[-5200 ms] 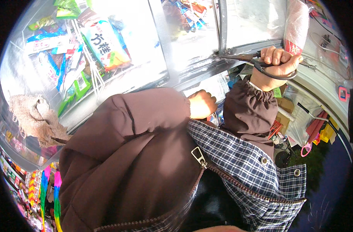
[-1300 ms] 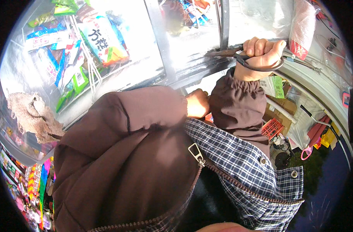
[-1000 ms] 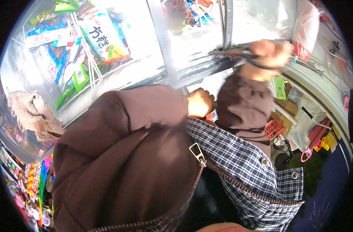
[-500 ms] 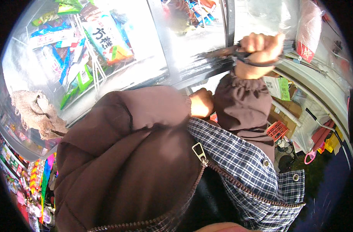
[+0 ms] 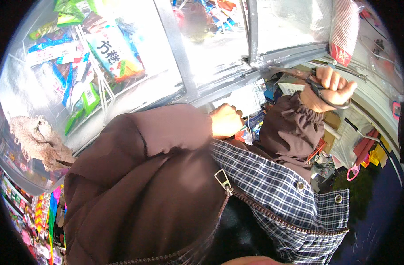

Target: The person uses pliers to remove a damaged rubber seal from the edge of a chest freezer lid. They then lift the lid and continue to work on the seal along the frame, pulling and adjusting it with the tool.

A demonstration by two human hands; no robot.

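My right hand [image 5: 330,90] is wrapped round a pair of scissors [image 5: 299,73]. The dark handles are in my fist, and the blades, which look worn and brownish, point left just past the near edge of the grey frame [image 5: 228,84]. Lower and to the left, my left hand [image 5: 227,121] is closed, its knuckles up, at the near side of that frame. Whatever it may hold is hidden. Small red and blue wrappers [image 5: 245,134] show beside its fingers. Brown sleeves cover both forearms.
A glass-topped case [image 5: 162,84] with snack packets [image 5: 116,55] spans the upper left. A beige cloth [image 5: 38,141] lies at its left corner. At the upper right hangs a roll of netting-like wrap [image 5: 344,33]. Pink-handled scissors [image 5: 353,172] are at the right.
My right hand has moved right and down with the scissors, drawing the blades away from the frame. My left hand stays closed in nearly the same place. The view has shifted slightly.
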